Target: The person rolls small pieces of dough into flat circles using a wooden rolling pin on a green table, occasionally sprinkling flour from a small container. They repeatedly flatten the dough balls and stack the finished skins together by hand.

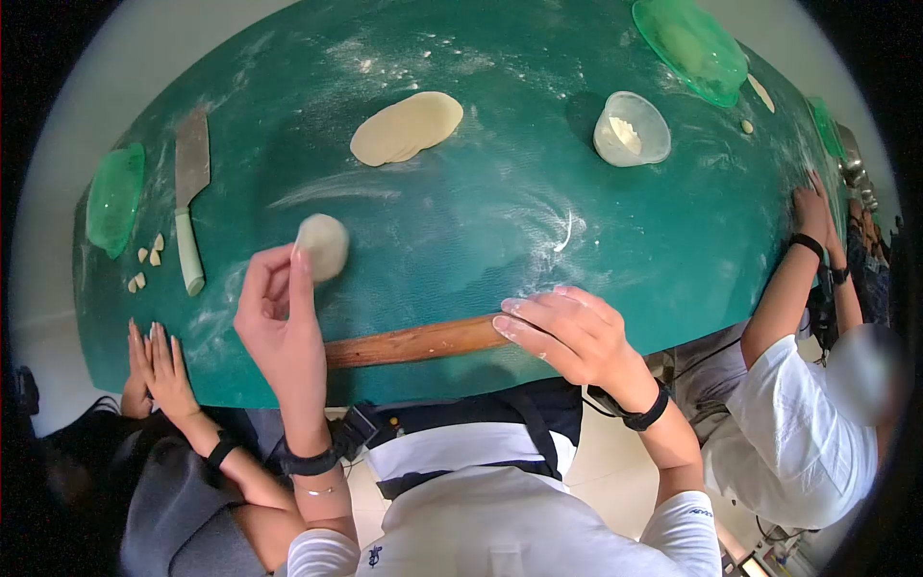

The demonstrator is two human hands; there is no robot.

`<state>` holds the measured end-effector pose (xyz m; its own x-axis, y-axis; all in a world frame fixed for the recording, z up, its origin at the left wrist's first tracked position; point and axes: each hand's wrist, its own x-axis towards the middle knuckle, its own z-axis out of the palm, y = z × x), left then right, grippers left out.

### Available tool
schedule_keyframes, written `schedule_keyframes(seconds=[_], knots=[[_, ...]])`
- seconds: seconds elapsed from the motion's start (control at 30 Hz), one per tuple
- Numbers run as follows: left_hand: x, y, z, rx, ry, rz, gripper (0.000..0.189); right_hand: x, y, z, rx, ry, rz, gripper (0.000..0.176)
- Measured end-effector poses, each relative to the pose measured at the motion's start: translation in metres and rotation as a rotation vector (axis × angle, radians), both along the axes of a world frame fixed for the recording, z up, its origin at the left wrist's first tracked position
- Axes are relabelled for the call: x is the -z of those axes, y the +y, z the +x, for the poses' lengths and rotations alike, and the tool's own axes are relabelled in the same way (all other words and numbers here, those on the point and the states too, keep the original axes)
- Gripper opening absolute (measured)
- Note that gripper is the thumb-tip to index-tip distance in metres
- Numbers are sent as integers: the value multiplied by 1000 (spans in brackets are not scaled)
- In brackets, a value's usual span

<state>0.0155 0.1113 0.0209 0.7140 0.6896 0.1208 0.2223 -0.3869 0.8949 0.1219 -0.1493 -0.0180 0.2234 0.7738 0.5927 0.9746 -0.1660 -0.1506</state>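
Observation:
My left hand (281, 313) pinches a small round dough wrapper (323, 247) by its edge, above the green table. My right hand (575, 334) grips the right end of a wooden rolling pin (418, 343), with flour on its fingertips. The pin lies along the table's near edge, and its left end is hidden behind my left wrist. Farther back, a stack of overlapping round wrappers (406, 129) lies flat. A translucent bowl (632, 130) with white flour in it stands to the right of the stack.
A cleaver (191, 197) lies at left, near small dough pieces (155, 258) and a green plastic dish (115, 200). Another green dish (690, 53) is at back right. Other people's hands rest on the table at left (162, 370) and right (813, 213). Flour dusts the green surface (461, 221).

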Motion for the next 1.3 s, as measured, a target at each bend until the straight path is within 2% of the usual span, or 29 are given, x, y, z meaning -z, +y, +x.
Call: schedule_keyframes(seconds=[0.03, 0.1, 0.17, 0.2, 0.3, 0.33, 0.63, 0.77, 0.97, 1.07, 1.17, 1.2, 1.3], knots=[[-2, -2, 3, -57, 22, 168, 17, 0, 0, 0, 1, 6, -5, 31], [3, -9, 6, 161, 158, 485, 27, -1, 0, 0, 4, 21, -21, 32], [14, -17, 4, 394, 185, 466, 32, -3, 1, 1, 4, 33, -37, 32], [13, -15, 1, 415, 264, 477, 44, -2, 2, 2, -1, 24, -33, 32], [11, -9, 2, 286, 353, 676, 52, 0, 2, 0, 3, 28, -36, 33], [13, -7, 2, 323, 429, 662, 59, -1, 2, 1, 5, 36, -42, 33], [4, -27, 7, 764, 364, 341, 50, -1, 2, 0, 22, 73, -57, 35], [4, -30, 3, 746, 268, 368, 40, -1, 2, 0, 34, 84, -64, 35], [3, -24, -23, 645, 297, 365, 37, 7, 5, 4, 101, 141, -53, 36], [6, -29, -34, 520, 272, 476, 43, 3, 8, 9, 115, 209, -99, 39], [11, -33, -38, 425, 356, 582, 52, 1, 11, 12, 124, 258, -171, 44], [15, -32, -40, 432, 400, 585, 61, -1, 13, 12, 138, 254, -207, 44], [25, -34, -32, 394, 508, 683, 62, -20, 20, 19, 204, 253, -299, 46]])
